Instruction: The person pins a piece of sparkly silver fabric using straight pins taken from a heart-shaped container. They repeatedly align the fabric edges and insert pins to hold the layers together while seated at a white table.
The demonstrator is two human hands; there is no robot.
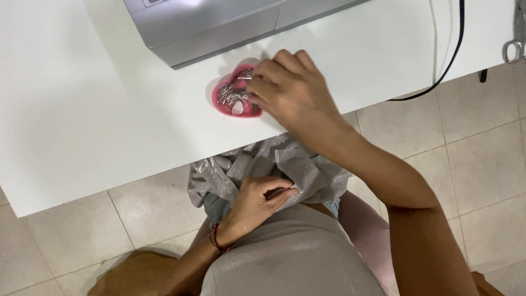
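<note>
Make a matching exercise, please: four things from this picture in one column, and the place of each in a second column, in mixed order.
Things:
1. pink heart-shaped pin dish
2. silver fabric
3. scissors
4. black cable

Places:
A. at the far right edge of the white table
B. under the fingertips of the right hand
C. pinched by the left hand at the lap
D. running over the table edge toward the tiled floor

Pairs: 1-B, 2-C, 3-A, 4-D
</note>
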